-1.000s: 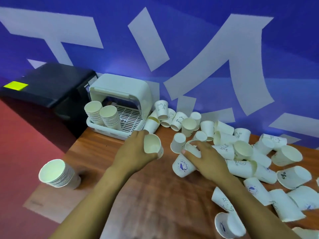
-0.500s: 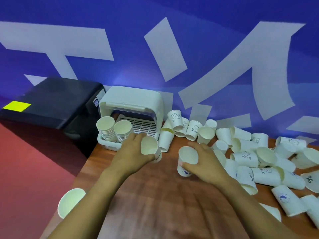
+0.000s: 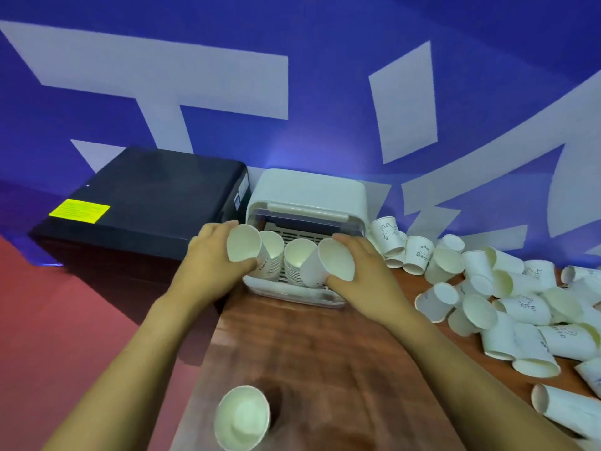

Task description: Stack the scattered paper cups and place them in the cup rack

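**Two cups arriving at the rack, and plenty that could tip**

Both hands are working right at the mouth of the cup rack [image 3: 305, 196]. The left hand [image 3: 208, 265] is gripping one paper cup [image 3: 244, 244], fingers curled round its wall, mouth tilting toward the camera, directly over the left stack [image 3: 271, 255] in the rack. The right hand [image 3: 364, 275] is pinching a second cup [image 3: 328, 263] just in front of the right stack [image 3: 297, 260].

Here is where it is getting risky, in my judgement. Both cups are tilting, so a cup could be catching a stack's rim instead of nesting, and either stack could be leaning over. The hands are crowding each other, so a knuckle could be clipping the neighbouring stack. Squeezing too hard could be crumpling thin paper.

Another stack [image 3: 242, 418] is sitting by the near edge of the table [image 3: 312, 359], close to the left forearm; a careless pull back could be knocking it off. The scattered cups [image 3: 507, 304] are lying well to the right, waiting.
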Demonstrator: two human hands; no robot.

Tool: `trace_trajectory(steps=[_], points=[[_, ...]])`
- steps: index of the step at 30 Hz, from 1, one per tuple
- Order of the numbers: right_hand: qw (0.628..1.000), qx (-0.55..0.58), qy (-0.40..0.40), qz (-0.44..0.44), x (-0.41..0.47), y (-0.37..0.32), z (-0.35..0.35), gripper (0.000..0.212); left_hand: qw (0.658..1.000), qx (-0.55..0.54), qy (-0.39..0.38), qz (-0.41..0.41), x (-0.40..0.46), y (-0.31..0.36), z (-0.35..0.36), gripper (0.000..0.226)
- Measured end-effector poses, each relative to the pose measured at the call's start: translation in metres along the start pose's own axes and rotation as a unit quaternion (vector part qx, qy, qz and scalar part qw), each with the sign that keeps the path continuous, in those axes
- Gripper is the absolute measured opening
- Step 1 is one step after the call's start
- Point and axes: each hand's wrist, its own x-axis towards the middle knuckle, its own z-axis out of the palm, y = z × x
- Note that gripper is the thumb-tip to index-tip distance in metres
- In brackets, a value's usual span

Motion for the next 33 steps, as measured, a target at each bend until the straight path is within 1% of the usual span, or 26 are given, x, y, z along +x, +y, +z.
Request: trace_trajectory(steps=[3,7,13,17,24,28,33], points=[[0.999,-0.017,0.031,-0.014,0.014,-0.015,0.013,0.069,0.999,-0.026,0.025,0.019,0.007,-0.011,-0.003,0.074],[0.997,-0.038,0.066,-0.022,0.029,-0.025,0.021,0.069,0.996,-0.053,0.036,0.056,0.017,-0.014,0.005,0.073],[0.995,-0.082,0.046,-0.036,0.044,-0.02,0.028,0.069,0.995,-0.052,0.021,0.086,0.043,-0.015,0.019,0.069],[0.993,-0.106,0.034,-0.033,0.06,-0.014,0.031,0.069,0.994,-0.027,0.003,0.103,0.058,-0.014,0.029,0.072],[0.995,-0.096,0.012,-0.032,0.066,0.001,0.053,0.066,0.997,0.002,-0.016,0.072,0.064,-0.024,0.047,0.073],[0.995,-0.094,0.0,-0.027,0.071,0.008,0.057,0.068,0.997,0.026,-0.047,0.055,0.074,-0.026,0.057,0.077],[0.992,-0.099,-0.073,0.02,0.071,0.019,0.063,0.082,0.995,0.027,-0.092,0.016,0.077,-0.032,0.071,0.081]])
